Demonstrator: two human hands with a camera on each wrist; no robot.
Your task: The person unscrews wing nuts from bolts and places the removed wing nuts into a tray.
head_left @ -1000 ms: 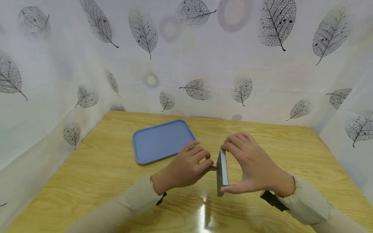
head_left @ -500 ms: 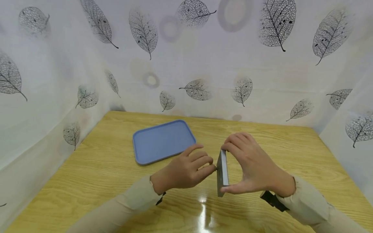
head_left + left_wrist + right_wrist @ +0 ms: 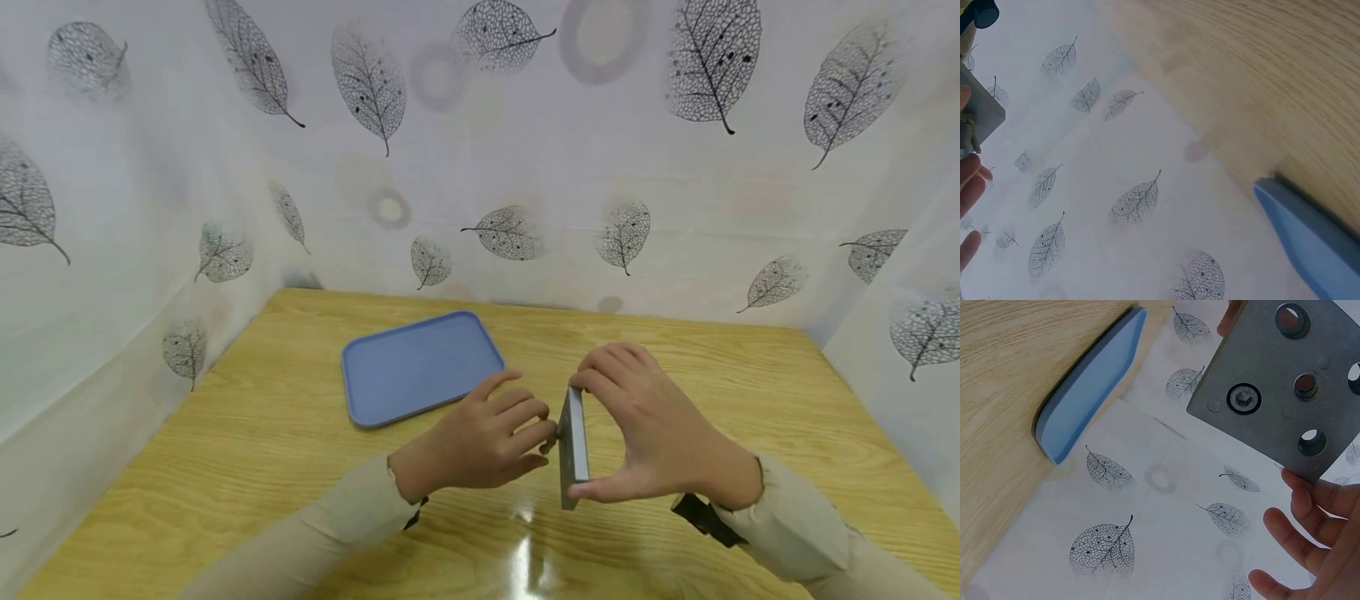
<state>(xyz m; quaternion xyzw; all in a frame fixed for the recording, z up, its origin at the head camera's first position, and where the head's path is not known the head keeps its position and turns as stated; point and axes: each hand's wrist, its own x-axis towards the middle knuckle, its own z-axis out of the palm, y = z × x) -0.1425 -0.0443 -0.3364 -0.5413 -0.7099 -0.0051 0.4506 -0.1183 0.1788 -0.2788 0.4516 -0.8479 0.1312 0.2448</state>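
In the head view, my right hand [image 3: 645, 425] holds a grey metal plate [image 3: 575, 446] upright by its edges, thumb below and fingers above. The right wrist view shows several round holes in the plate, with a hex-socket bolt [image 3: 1244, 399] seated in one. My left hand [image 3: 487, 437] is at the plate's other face, its thumb and index finger around a small brownish metal fastener [image 3: 549, 444]. This fastener [image 3: 972, 132] sticks out from the plate [image 3: 988, 112] in the left wrist view; its exact kind is unclear. The other left fingers are spread loosely.
A blue tray [image 3: 420, 367] lies on the wooden table [image 3: 300, 467] behind and left of my hands. White cloth walls [image 3: 480, 167] with printed leaves surround the table at the back and sides.
My left fingers shift slightly around the fastener, and the thumb now shows below the index finger. My right hand and the plate stay almost still. The tray has not moved.
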